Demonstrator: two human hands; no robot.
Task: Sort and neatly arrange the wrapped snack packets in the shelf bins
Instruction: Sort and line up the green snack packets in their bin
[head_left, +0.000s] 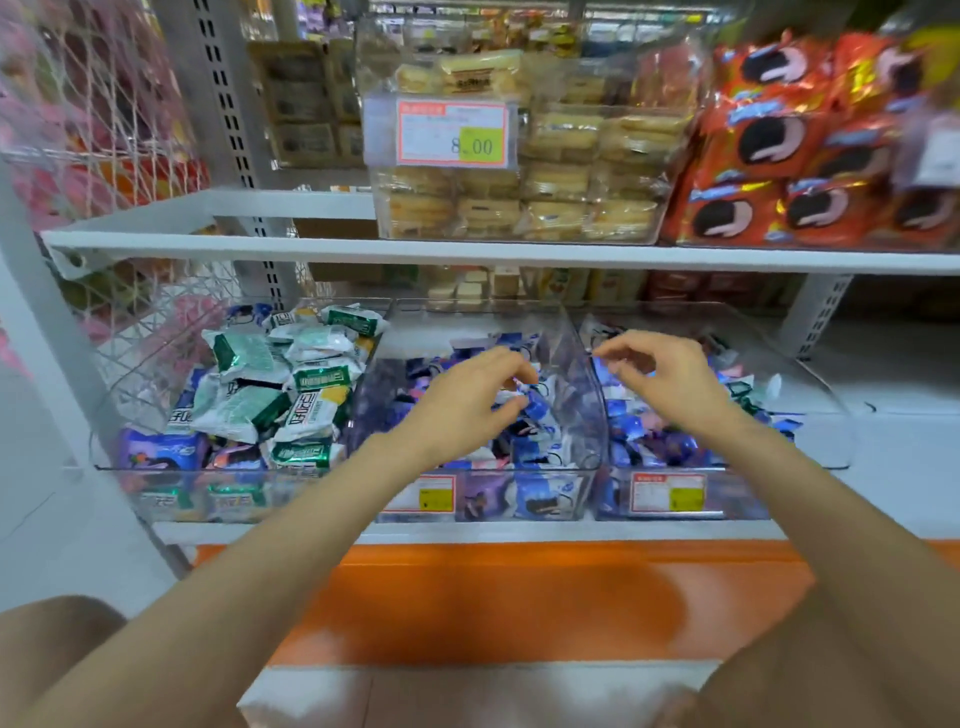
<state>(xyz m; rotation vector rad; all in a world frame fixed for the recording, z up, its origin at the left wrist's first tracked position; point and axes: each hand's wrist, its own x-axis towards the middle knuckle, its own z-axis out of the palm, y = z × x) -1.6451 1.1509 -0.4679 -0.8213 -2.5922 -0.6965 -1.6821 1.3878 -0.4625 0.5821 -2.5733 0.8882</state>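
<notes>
Blue-wrapped snack packets lay heaped in the middle clear bin on the lower shelf, with more in the right bin. The left hand hung over the middle heap, thumb and forefinger pinching one blue packet. The right hand hovered above the right bin with its fingers loosely curled; through the blur I cannot tell whether they held anything. Green and white packets filled the left bin. Yellow cakes and orange biscuit packs stood on the upper shelf.
</notes>
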